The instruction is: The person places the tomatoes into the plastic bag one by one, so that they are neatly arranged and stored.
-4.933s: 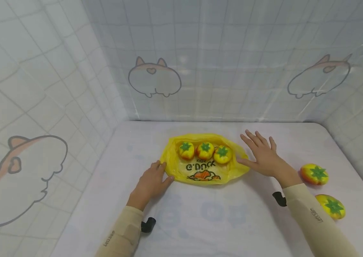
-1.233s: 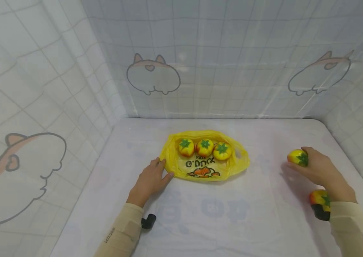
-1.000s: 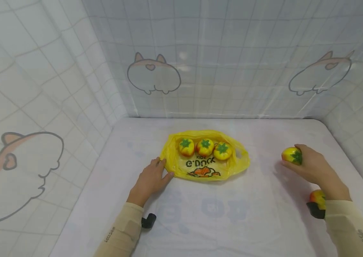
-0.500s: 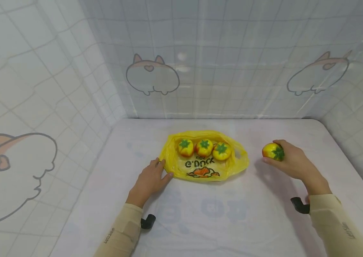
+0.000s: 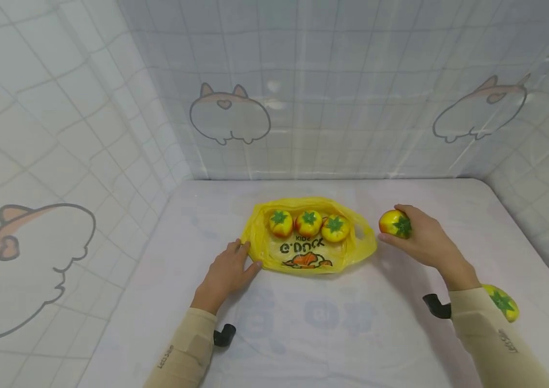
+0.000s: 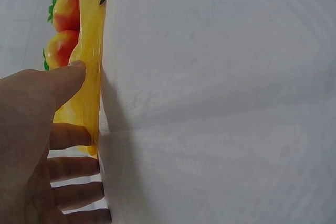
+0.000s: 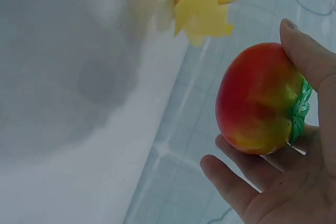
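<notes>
R hand has a fruit gripped btwn thumb and fingers, leafy green top facing the palm; R wrist view shows its red & yellow underside. That fruit is just right of the yellow bag, near its handle loop but w/ a gap, and looks lifted off the counter. L hand lies at the bag's left end, approx flat: thumb spread away from the fingers, fingers fairly straight, thumb + index touching the plastic, no fist. Bag lies open-mouthed on the counter, w/ 3 similar fruits in a row along its far side, green tops up. Black lettering and an orange pic show on the bag in front of them. One more fruit sits on the counter beside the R sleeve, partly hidden by it. Sleeves are beige w/ dark lettering; small black piece by the L sleeve, another by the R. Back wall & sides: pale, grid-lined, w/ cartoon animal prints.
</notes>
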The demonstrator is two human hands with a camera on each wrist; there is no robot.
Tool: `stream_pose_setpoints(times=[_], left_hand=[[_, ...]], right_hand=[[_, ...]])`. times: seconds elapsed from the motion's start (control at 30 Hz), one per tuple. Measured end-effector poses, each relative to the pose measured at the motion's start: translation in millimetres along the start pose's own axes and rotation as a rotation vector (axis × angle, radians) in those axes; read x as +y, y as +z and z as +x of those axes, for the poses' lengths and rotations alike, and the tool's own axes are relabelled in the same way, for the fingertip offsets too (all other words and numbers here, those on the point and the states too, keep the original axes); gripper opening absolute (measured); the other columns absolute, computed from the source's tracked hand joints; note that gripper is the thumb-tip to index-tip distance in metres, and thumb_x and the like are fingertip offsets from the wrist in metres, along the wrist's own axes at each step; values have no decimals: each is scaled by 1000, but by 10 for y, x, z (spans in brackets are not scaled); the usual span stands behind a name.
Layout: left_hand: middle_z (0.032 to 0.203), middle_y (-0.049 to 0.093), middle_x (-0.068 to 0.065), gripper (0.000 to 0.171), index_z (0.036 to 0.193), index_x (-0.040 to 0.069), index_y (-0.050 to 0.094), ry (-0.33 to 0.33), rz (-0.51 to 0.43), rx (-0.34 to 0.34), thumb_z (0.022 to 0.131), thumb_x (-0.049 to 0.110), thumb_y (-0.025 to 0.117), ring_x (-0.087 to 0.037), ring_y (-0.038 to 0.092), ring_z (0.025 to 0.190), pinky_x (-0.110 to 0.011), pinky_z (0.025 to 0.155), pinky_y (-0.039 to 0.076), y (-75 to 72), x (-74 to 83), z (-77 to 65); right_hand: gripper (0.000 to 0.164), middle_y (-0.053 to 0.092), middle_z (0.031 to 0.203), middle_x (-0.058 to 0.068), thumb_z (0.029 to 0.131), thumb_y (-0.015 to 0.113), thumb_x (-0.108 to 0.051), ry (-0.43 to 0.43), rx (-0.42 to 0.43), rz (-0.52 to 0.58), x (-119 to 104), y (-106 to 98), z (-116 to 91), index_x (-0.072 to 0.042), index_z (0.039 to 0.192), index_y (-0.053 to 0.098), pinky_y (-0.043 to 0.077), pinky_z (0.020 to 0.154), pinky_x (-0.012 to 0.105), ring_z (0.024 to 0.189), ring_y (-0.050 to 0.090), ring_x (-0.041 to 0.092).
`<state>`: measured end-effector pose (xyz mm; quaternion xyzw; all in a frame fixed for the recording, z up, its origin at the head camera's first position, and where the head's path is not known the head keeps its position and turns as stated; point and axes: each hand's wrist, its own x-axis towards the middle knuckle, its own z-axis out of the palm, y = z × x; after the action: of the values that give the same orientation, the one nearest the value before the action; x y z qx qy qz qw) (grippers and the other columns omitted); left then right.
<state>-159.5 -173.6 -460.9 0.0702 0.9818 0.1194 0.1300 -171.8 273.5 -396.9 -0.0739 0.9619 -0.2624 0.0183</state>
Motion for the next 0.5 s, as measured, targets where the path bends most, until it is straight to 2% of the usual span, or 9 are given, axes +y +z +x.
stream_pose_setpoints(times=[0.2,0.5], left_hand=[[165,29,-25,80,159,4,36,-2,-1,-8,101,56,55,-45,36,147,-62,115,38,-11,-1,2],[165,30,-24,80,159,5,37,-14,-14,-6,100,56,56,-45,36,148,-63,115,38,-27,12,-7]], right_hand=[[88,51,142,29,91,75,-50,-73,39,36,-121,31,23,6,149,39,49,99,63,117,55,44],[91,48,149,28,90,77,-50,-131,52,47,-264,161,54,4,152,39,46,105,64,129,53,46]])
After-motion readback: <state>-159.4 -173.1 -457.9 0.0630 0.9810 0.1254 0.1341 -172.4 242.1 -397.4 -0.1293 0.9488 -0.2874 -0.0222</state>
